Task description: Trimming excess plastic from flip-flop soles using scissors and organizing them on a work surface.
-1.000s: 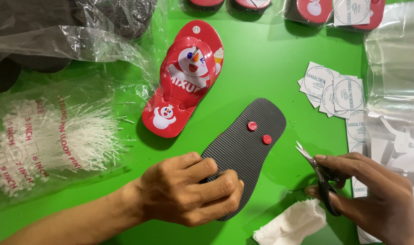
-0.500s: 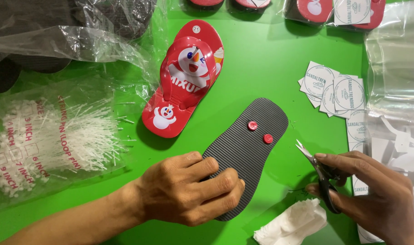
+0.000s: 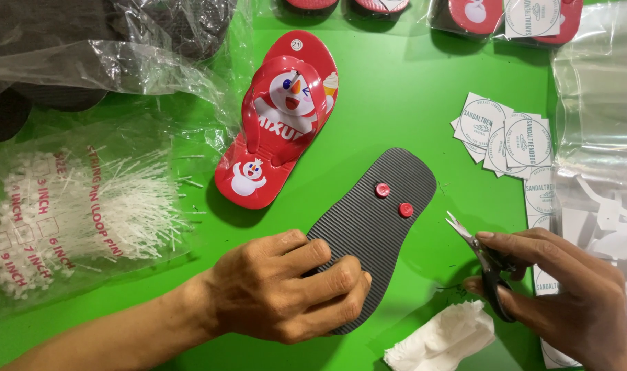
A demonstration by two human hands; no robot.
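Observation:
A small flip-flop [image 3: 368, 220] lies sole up on the green table [image 3: 396, 96], its ribbed black underside showing two red strap plugs [image 3: 394, 199]. My left hand [image 3: 286, 288] presses down on its heel end. My right hand [image 3: 561, 288] holds small scissors [image 3: 482, 261] just right of the sole, blades pointing up-left toward the plugs, not touching them. A second red flip-flop [image 3: 279, 120] with a cartoon snowman print lies face up beyond it.
A clear bag of white loop pins [image 3: 73, 213] lies at the left. Round-printed white paper tags [image 3: 506, 137] are piled at the right, beside clear plastic bags [image 3: 595, 89]. A crumpled white tissue [image 3: 444, 336] sits near the front edge. More red sandals [image 3: 478, 14] line the far edge.
The black sole has shifted very slightly. Both hands stay almost still, with the scissors held at the same spot.

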